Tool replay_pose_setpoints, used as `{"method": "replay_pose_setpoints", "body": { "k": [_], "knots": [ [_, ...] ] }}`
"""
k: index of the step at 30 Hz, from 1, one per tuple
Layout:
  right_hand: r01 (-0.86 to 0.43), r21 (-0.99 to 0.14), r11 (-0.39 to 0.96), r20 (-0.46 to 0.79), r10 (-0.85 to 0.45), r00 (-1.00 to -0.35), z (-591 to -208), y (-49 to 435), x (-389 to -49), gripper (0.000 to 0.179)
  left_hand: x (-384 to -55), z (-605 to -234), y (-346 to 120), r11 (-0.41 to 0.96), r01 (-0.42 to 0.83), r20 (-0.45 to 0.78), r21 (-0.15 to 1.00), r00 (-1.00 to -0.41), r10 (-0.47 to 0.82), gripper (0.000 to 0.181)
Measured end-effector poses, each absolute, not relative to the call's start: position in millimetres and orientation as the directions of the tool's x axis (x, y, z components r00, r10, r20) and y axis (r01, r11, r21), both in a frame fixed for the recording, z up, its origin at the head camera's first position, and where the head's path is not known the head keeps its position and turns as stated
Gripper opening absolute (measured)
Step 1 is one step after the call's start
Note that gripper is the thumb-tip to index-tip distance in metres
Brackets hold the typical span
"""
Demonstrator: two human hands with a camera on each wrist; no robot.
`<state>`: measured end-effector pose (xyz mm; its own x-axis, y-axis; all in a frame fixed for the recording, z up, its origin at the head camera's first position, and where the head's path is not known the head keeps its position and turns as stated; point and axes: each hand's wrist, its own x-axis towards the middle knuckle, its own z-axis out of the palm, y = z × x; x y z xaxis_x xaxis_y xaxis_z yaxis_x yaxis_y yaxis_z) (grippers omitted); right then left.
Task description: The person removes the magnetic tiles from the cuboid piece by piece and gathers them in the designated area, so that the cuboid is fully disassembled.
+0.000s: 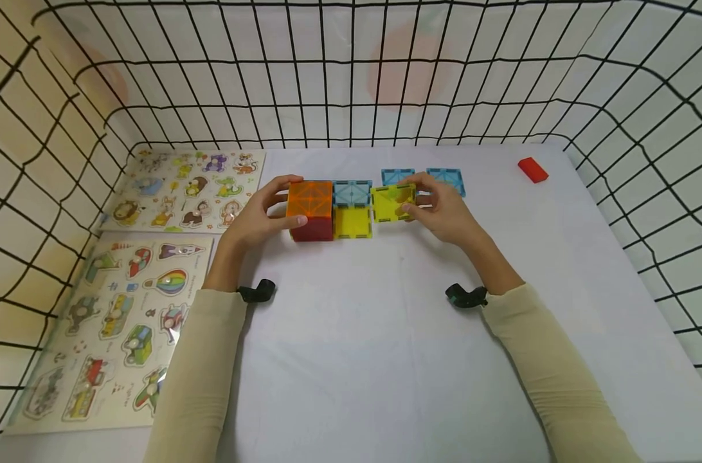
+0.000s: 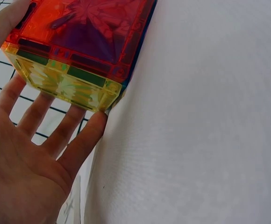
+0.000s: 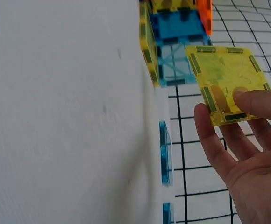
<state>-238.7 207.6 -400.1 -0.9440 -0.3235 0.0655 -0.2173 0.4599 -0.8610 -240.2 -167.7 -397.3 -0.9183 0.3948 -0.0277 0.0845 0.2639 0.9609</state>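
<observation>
My left hand (image 1: 252,222) grips a magnetic-tile cube (image 1: 313,228), its thumb at the front and its other fingers around the left and back. The cube has an orange top, a red front and a yellow left side (image 2: 63,81). Joined to its right are a blue magnetic tile (image 1: 352,193) at the back and a yellow one (image 1: 353,223) at the front. Just right of these, my right hand (image 1: 443,209) pinches a loose yellow magnetic tile (image 3: 224,72) between thumb and fingers, held up and apart from the structure.
Two blue magnetic tiles (image 1: 445,180) lie behind my right hand. A red block (image 1: 533,170) rests at the back right. Two picture-puzzle boards (image 1: 203,302) are on the left of the white table. Black wire mesh (image 1: 351,83) encloses the back and sides.
</observation>
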Motion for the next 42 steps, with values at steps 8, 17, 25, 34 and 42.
{"method": "replay_pose_setpoints", "body": {
  "k": [8, 17, 25, 34, 42],
  "knots": [
    [-0.248, -0.893, 0.376, 0.156, -0.258, -0.953, -392.4, 234.7, -249.3, 0.047, -241.1, -395.3, -167.8, 0.265, 0.088, -0.024, 0.960, -0.919, 0.394, 0.077],
    [-0.136, -0.942, 0.306, 0.114, -0.089, -0.990, -385.9, 272.0, -256.5, 0.057, -242.7, -395.3, -171.6, 0.266, 0.110, -0.005, 0.958, -0.918, 0.396, 0.075],
    [-0.020, -0.978, 0.208, 0.035, 0.066, -0.997, -385.3, 301.3, -258.0, 0.067, -242.4, -396.2, -170.2, 0.278, 0.101, -0.018, 0.955, -0.918, 0.395, 0.076],
    [0.048, -0.975, 0.218, -0.005, 0.192, -0.981, -398.1, 336.5, -268.7, 0.070, -251.1, -411.5, -169.0, 0.282, 0.119, -0.001, 0.952, -0.921, 0.391, 0.074],
    [0.108, -0.985, 0.138, -0.079, 0.197, -0.977, -394.9, 353.9, -278.0, 0.070, -243.1, -399.5, -166.3, 0.276, 0.100, -0.015, 0.956, -0.923, 0.385, 0.073]
  ]
}}
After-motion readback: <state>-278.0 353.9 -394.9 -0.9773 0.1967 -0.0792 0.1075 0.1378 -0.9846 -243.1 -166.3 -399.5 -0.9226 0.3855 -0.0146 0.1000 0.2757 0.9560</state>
